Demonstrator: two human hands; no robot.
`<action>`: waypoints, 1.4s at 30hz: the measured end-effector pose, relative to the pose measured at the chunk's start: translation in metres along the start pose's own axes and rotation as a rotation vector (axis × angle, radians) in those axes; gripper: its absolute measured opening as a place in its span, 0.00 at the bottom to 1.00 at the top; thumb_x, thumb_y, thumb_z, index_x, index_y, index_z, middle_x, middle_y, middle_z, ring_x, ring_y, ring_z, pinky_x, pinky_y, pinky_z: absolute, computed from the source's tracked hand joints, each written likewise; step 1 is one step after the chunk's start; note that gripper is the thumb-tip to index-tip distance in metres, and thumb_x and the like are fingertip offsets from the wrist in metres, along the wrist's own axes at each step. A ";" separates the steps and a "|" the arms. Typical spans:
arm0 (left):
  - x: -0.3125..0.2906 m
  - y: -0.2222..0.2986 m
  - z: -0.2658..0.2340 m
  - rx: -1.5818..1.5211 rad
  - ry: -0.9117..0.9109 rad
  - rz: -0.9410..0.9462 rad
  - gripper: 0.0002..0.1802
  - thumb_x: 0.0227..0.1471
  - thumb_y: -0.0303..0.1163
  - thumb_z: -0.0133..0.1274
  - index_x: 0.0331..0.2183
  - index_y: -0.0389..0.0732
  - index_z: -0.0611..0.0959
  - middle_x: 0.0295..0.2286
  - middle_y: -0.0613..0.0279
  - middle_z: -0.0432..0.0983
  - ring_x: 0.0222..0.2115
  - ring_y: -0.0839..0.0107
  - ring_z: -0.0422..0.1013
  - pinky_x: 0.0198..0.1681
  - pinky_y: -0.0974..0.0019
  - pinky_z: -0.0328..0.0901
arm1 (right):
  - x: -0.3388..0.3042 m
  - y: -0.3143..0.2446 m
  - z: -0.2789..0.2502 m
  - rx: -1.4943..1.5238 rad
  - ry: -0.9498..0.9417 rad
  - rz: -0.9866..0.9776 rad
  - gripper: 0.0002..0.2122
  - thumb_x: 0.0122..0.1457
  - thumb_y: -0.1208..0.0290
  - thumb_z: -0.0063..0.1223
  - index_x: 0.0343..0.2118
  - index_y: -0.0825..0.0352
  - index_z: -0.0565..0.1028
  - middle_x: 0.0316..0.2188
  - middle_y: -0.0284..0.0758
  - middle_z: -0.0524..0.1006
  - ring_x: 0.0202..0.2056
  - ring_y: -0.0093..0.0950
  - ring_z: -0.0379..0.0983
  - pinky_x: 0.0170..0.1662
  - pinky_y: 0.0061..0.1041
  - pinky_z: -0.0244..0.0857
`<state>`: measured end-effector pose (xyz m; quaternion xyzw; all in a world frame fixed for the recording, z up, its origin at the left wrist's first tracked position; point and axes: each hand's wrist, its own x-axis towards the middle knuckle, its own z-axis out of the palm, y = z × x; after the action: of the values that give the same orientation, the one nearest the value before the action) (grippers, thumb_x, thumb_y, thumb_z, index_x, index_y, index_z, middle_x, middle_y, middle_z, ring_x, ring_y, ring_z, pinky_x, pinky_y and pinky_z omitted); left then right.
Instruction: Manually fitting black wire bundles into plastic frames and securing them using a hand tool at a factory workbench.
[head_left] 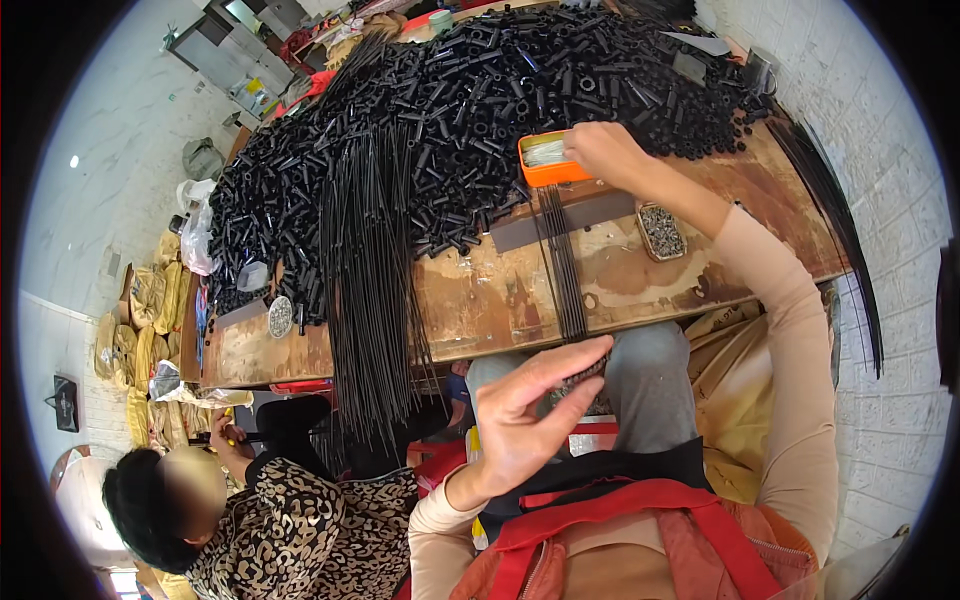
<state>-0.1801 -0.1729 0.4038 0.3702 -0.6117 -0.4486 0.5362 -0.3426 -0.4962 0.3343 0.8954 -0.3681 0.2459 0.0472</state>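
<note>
Black thin rods [566, 280] in a bundle, lying over the wooden table's [470, 310] near edge, ends held in the left hand [535, 415], right hand [604, 155] at an orange box [556, 177], cannot tell if it grips anything.

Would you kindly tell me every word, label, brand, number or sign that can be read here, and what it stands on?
None can be quoted reliably.
Tan sack at right: print partly hidden, too small.
Black bag at left: marks too blurred.
Orange box: no text I can make out.
</note>
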 end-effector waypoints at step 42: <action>0.021 0.008 0.000 -0.197 0.263 -0.112 0.12 0.55 0.20 0.55 0.42 0.30 0.82 0.36 0.55 0.80 0.37 0.73 0.76 0.43 0.71 0.74 | -0.136 -0.165 -0.178 0.171 0.226 -0.326 0.21 0.52 0.77 0.53 0.51 0.59 0.76 0.27 0.34 0.67 0.27 0.32 0.70 0.28 0.29 0.67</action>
<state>-0.1828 -0.1897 0.4186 0.4047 -0.4679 -0.4833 0.6195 -0.3845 -0.2428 0.4410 0.9105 -0.1888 0.3643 0.0514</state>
